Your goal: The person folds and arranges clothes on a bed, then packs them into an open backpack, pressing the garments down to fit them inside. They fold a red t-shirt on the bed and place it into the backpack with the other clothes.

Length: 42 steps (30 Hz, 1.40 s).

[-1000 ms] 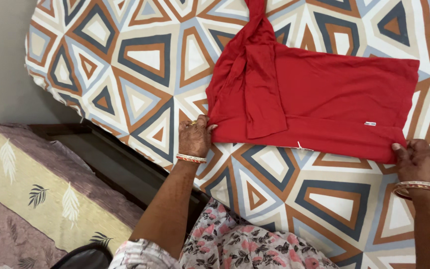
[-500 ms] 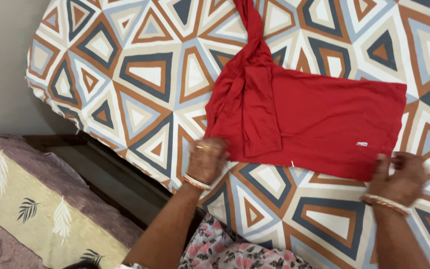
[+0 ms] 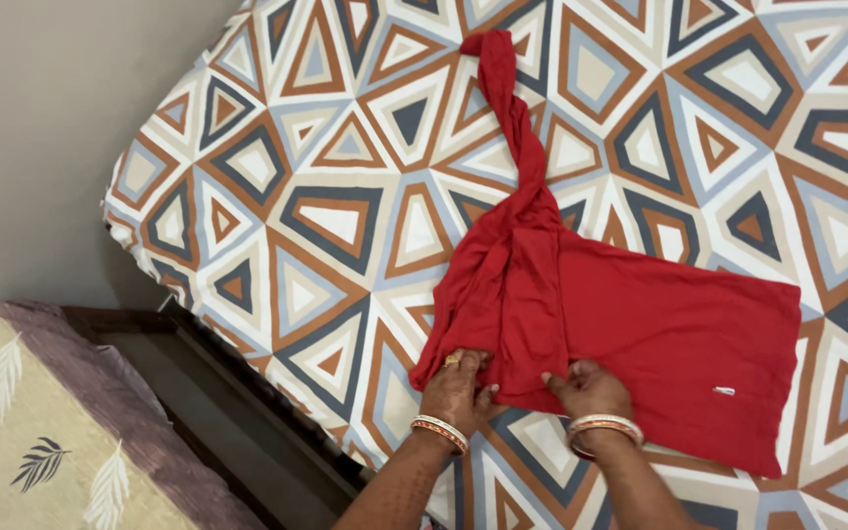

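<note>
A red garment (image 3: 660,324) lies partly folded on a bed sheet (image 3: 345,196) patterned with brown, grey and white triangles. One long twisted part (image 3: 504,108) of it trails up toward the far side of the bed. My left hand (image 3: 455,388) rests on the garment's near left corner, fingers pinching the cloth. My right hand (image 3: 589,388) presses on the near edge just beside it, about a hand's width away. Both wrists wear bangles.
The bed's left edge (image 3: 139,236) drops beside a plain wall. Below it stands a dark wooden frame (image 3: 218,412), and a cloth with a leaf print (image 3: 41,451) lies at the lower left.
My right hand has left the garment's right corner and slid left along the near edge to sit beside my left hand. The view has shifted, showing more of the bed.
</note>
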Tool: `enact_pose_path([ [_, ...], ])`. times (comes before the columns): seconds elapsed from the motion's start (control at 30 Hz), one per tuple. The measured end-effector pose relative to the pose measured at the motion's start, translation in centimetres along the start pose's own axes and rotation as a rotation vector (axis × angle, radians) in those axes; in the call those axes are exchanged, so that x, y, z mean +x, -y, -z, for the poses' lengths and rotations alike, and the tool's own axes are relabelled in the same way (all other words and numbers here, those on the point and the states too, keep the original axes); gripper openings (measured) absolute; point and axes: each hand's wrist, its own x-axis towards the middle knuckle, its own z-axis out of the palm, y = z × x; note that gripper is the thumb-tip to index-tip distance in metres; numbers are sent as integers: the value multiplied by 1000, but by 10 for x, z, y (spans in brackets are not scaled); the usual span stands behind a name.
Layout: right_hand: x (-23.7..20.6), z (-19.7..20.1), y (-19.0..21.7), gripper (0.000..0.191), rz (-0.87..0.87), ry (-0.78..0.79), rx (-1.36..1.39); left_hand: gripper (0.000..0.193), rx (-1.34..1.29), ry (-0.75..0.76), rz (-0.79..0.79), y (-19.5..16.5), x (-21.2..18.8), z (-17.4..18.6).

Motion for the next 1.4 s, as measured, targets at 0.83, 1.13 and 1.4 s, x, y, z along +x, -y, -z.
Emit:
enact_pose_path([
  [0.83,89,238,-130,36,-114,-295,154,117,-1806,-252,844,50,45,-74],
  [1.13,36,215,-103,43,-187,-442,290,20,-1551,-432,733,53,40,-55],
  [1.4,4,182,-92,60,113,-571,-420,25,-851,-756,645,-6,13,-48],
])
